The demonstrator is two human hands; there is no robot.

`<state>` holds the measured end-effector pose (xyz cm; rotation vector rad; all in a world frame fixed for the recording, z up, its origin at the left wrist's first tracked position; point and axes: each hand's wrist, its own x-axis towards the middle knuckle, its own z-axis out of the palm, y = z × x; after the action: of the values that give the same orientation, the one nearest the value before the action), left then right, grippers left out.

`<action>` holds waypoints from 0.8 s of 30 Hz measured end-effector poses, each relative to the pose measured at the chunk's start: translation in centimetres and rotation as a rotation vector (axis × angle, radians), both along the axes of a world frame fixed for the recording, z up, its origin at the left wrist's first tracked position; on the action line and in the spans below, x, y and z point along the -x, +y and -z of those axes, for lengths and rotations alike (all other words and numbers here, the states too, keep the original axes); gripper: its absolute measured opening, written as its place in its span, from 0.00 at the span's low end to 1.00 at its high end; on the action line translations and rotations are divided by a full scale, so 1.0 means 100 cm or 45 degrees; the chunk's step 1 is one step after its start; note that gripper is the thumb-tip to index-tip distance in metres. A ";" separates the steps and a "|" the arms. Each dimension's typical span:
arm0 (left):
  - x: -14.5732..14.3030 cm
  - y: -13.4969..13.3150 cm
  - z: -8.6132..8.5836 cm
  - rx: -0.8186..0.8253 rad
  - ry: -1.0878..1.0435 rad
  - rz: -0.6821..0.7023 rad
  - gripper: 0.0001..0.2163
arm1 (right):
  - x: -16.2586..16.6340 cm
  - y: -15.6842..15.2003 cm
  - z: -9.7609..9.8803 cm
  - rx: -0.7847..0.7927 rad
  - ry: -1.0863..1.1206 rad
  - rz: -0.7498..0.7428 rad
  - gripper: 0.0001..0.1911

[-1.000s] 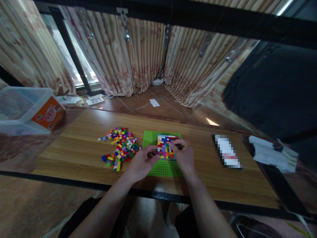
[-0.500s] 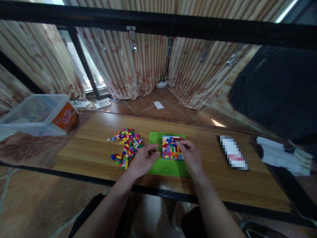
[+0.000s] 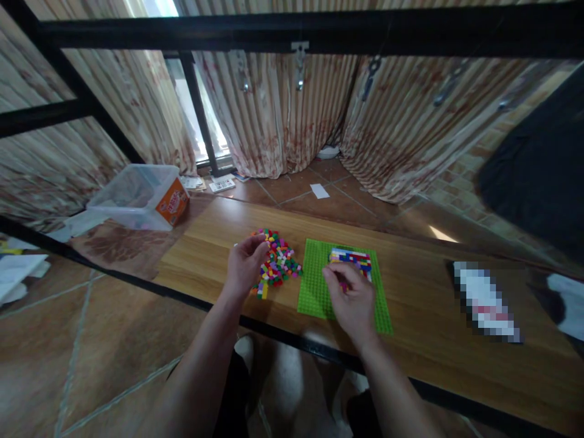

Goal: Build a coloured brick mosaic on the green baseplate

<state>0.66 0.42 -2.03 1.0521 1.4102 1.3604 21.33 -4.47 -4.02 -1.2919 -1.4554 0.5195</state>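
Observation:
My left hand (image 3: 244, 263) hovers over the left side of a loose pile of small coloured toy bricks (image 3: 279, 258). Its fingers curl and the thumb tip comes close to the index finger; whatever lies between them is too small to make out. Over the green studded baseplate (image 3: 314, 283), my right hand (image 3: 353, 298) has thumb and forefinger pinched together, and I cannot see what they hold. A flat block of multicoloured bricks (image 3: 351, 254) sits on the baseplate, its near part hidden behind my right hand.
The wooden table (image 3: 424, 340) carries a pixelated flat object (image 3: 486, 301) at right. A clear plastic bin with an orange label (image 3: 172, 204) stands beyond the left end. Black metal bars (image 3: 255, 33) cross in front of striped curtains (image 3: 274, 115).
My left hand has moved left from the baseplate to the brick pile. My right hand has come back from the block's right side to its near side. The view has turned left.

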 end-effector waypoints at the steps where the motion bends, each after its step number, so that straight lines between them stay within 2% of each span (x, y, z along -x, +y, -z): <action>1: 0.004 0.000 0.000 0.006 0.034 0.002 0.16 | 0.008 -0.001 0.001 -0.002 -0.086 -0.108 0.09; 4: 0.018 -0.001 0.002 0.012 0.148 -0.005 0.14 | 0.028 -0.001 0.007 0.031 -0.237 -0.288 0.09; 10: 0.047 -0.006 0.003 0.114 0.579 -0.017 0.13 | 0.050 0.005 0.021 0.099 -0.326 -0.333 0.11; 14: 0.066 -0.015 0.005 0.180 0.749 0.092 0.12 | 0.065 0.007 0.024 0.104 -0.394 -0.322 0.10; 17: 0.078 -0.025 0.009 0.251 0.713 0.266 0.20 | 0.077 0.010 0.026 0.059 -0.511 -0.224 0.11; 20: 0.078 -0.037 0.010 0.189 0.702 0.423 0.32 | 0.087 0.016 0.029 0.013 -0.604 -0.128 0.12; 24: 0.057 -0.048 0.006 0.127 0.972 0.469 0.35 | 0.093 0.020 0.033 0.014 -0.666 -0.070 0.11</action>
<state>-5.08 -4.35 -2.62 1.7670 1.6685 0.6221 12.07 -2.47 -7.30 -1.4676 -1.9215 0.2284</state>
